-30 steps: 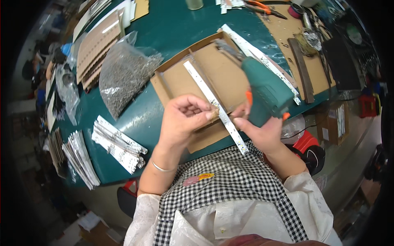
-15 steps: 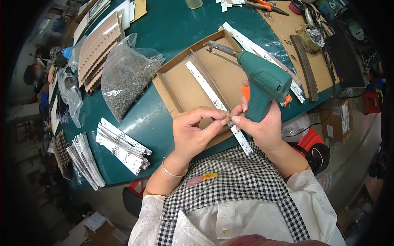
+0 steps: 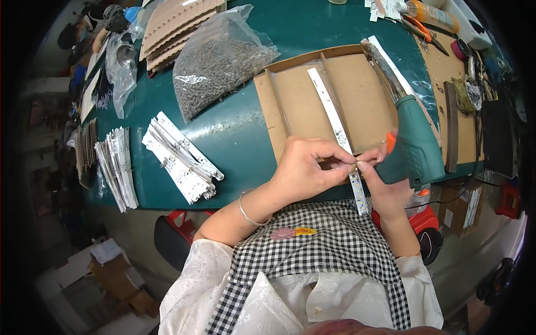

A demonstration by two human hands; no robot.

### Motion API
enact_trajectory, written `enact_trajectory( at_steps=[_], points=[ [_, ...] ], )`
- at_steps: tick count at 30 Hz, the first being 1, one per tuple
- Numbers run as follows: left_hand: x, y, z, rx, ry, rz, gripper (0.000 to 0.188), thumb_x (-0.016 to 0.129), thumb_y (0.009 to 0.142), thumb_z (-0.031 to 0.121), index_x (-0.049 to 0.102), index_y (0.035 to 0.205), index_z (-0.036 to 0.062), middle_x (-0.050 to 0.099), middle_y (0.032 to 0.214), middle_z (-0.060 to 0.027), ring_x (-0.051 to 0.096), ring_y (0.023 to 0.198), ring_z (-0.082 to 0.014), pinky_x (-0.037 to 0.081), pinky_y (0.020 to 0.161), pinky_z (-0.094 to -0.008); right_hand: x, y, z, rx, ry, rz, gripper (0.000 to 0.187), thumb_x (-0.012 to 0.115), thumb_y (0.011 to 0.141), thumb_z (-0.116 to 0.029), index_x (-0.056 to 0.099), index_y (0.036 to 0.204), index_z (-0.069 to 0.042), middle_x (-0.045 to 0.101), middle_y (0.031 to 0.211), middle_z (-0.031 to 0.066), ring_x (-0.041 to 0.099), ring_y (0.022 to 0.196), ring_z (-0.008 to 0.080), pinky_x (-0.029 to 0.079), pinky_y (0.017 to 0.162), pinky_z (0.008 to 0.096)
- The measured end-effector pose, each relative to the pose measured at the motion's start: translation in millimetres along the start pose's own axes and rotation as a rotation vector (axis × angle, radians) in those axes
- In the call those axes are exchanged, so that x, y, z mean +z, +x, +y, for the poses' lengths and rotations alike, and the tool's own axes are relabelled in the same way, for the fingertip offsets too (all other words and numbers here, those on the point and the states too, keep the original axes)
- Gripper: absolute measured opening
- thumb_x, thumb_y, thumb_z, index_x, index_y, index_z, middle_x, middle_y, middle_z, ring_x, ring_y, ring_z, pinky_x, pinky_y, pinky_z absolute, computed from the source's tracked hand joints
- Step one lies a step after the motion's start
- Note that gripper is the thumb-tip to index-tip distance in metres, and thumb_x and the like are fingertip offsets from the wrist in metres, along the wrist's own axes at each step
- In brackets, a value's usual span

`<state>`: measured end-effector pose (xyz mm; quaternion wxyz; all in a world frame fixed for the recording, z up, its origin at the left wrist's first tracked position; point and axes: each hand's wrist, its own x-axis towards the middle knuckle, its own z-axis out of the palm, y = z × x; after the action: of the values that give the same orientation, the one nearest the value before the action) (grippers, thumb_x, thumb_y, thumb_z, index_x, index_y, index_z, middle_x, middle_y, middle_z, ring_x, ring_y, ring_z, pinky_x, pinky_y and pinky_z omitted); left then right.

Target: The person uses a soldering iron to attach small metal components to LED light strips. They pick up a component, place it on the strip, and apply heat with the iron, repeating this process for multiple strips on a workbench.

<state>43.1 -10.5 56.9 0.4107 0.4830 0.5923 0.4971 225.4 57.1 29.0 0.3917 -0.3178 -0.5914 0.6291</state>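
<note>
A white LED strip (image 3: 334,111) with small yellow parts lies across a shallow cardboard tray (image 3: 271,123) and past its near edge. My left hand (image 3: 315,164) is over the strip, thumb and forefinger pinched on something too small to make out. Against those fingertips, my right hand (image 3: 388,187) pinches with thumb and finger. The same right hand also carries a green pistol-shaped soldering gun (image 3: 416,139) with an orange trigger, its handle resting in the palm. The gun's dark tip points away over the tray's right side.
Bundled white strips (image 3: 181,159) and another bundle (image 3: 117,167) lie at left. Behind them sits a clear bag of small metal pieces (image 3: 223,67), near stacked ridged sheets (image 3: 178,25). At right are a dark bar (image 3: 450,125), pliers (image 3: 425,34) and an orange-labelled bottle (image 3: 432,15).
The view has shifted, so the table's things appear farther right. My fingertips stay together over the strip. The soldering gun has swung to point more straight away from me.
</note>
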Motion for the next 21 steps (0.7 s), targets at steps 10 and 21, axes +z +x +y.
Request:
enact_trajectory(
  at_steps=[10,21],
  points=[
    [-21.2,26.8,-26.0,0.298,0.546,0.234,0.013,0.081,0.073,0.000,0.078,0.084,0.0050,0.076,0.082,-0.0079,0.072,0.079,-0.0211,0.054,0.073,-0.0318,-23.0,-2.1,5.3,-0.089,-0.042,0.006,0.072,0.073,0.083,0.012,0.039,0.146,0.003,0.052,0.098,0.0059,0.058,0.087,0.0140,0.052,0.076,0.0267],
    [-15.9,34.3,-34.5,0.278,0.617,0.215,0.014,0.081,0.074,0.000,0.080,0.087,0.0062,0.076,0.083,-0.0076,0.072,0.076,-0.0212,0.053,0.076,-0.0318,-41.4,-12.6,14.7,-0.049,-0.045,0.001,0.072,0.071,0.081,0.016,0.041,0.145,0.005,0.053,0.130,0.0147,0.055,0.089,0.0142,0.053,0.075,0.0282]
  ],
)
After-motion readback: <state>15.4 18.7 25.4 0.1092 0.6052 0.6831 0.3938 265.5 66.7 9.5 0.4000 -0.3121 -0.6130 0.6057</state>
